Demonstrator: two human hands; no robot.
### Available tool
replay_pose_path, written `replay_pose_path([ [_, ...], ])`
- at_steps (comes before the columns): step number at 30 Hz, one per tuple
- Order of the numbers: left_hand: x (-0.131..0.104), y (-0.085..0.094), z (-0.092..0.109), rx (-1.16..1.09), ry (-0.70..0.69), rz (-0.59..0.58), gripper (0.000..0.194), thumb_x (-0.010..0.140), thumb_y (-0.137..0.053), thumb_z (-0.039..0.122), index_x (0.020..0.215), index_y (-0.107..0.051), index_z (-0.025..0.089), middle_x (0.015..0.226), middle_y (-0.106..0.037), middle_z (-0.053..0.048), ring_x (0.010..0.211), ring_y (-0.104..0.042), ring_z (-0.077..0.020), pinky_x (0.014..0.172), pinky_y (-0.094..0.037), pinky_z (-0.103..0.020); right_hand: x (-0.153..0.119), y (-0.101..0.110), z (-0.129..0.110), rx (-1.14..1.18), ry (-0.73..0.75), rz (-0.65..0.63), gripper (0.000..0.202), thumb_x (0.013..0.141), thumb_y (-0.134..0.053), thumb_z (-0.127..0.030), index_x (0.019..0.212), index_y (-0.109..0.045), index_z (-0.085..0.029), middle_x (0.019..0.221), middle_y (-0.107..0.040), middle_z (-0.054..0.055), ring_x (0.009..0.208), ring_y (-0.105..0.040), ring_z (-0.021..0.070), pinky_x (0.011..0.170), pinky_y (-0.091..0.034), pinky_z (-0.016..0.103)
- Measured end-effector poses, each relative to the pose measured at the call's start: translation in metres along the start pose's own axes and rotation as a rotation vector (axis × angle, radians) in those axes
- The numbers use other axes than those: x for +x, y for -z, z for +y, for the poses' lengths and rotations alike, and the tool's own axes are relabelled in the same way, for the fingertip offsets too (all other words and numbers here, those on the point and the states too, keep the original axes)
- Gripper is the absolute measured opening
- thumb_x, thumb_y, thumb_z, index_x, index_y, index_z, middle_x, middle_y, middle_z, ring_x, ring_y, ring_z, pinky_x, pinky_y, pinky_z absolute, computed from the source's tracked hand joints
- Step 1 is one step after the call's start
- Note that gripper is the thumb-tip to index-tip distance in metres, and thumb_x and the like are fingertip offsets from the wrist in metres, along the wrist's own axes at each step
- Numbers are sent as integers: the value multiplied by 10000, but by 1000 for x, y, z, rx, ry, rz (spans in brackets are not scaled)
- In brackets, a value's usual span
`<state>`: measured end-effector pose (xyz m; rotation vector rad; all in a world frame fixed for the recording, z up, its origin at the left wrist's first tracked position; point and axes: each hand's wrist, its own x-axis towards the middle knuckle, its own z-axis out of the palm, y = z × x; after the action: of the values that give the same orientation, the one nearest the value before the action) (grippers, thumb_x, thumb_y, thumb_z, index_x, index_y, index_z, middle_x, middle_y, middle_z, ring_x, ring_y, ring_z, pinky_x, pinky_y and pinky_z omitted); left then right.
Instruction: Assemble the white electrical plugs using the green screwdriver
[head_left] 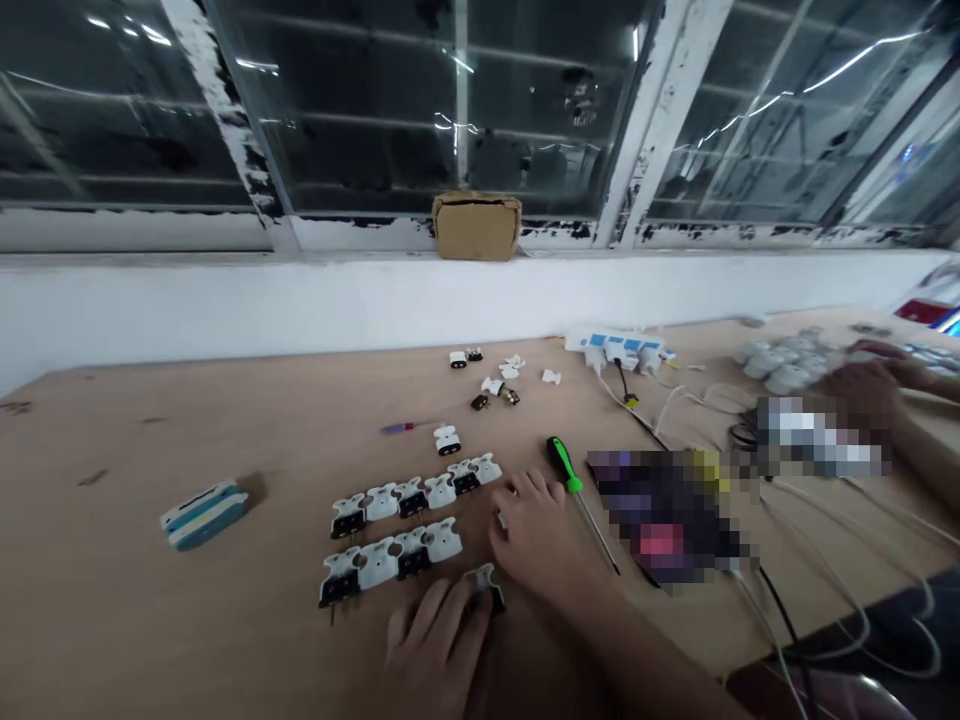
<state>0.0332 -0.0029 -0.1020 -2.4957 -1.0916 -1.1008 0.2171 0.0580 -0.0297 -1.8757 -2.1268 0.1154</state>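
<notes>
Two rows of white plastic pieces (377,565) with black inserts (412,553) lie in front of me, one behind the other. My left hand (439,640) rests at the near row's right end, its fingers over a white and black piece (491,590). At the right end of the far row, my right hand (532,530) has its fingers curled, with a small white piece (502,517) between thumb and fingers. A green and black screwdriver (574,482) lies just right of that hand. Behind the rows sits a single white and black piece (447,440).
Loose small parts (493,385) and a thin screwdriver (397,428) lie farther back. A blue-white box (204,515) is at left. A power strip (615,345), cables and a co-worker's hands (866,390) are at right, beside white round parts (787,360).
</notes>
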Motion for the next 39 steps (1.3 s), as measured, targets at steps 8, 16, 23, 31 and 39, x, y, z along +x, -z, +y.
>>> replay_pose_path([
  [8, 12, 33, 4, -73, -48, -141, 276, 1053, -478, 218, 1196, -713, 210, 1183, -763, -71, 1092, -678, -241, 911, -485, -372, -23, 20, 7, 713, 33, -5, 59, 866, -594, -165, 844, -625, -210, 840, -662, 3, 778, -622, 160, 725, -483, 282],
  [16, -2, 39, 21, -194, 102, -256, 283, 962, -624, 167, 1234, -692, 209, 1287, -666, -127, 1197, -623, -302, 976, -568, -448, -57, 13, 15, 885, -52, -207, 73, 853, -629, -233, 814, -681, -200, 745, -659, 5, 689, -583, 147, 629, -467, 253],
  [23, 0, 38, 21, -236, 133, -244, 273, 943, -667, 159, 1205, -692, 234, 1299, -633, -123, 1205, -594, -306, 962, -562, -465, -52, 4, 18, 878, -71, -237, 96, 850, -654, -250, 836, -739, -207, 787, -720, 18, 736, -648, 168, 682, -511, 274],
  [31, 3, 38, 20, -268, 115, -253, 254, 955, -673, 152, 1198, -692, 223, 1263, -651, -106, 1166, -600, -286, 952, -539, -449, -50, 5, 12, 809, -53, -299, 145, 862, -635, -268, 850, -762, -199, 795, -736, 26, 730, -649, 174, 663, -499, 282],
  [39, 4, 40, 20, -285, 138, -290, 278, 927, -718, 162, 1195, -694, 230, 1280, -657, -97, 1177, -595, -282, 958, -517, -428, -50, 1, 14, 728, -11, -315, 156, 870, -623, -209, 875, -779, -215, 826, -756, 22, 760, -675, 172, 685, -507, 273],
])
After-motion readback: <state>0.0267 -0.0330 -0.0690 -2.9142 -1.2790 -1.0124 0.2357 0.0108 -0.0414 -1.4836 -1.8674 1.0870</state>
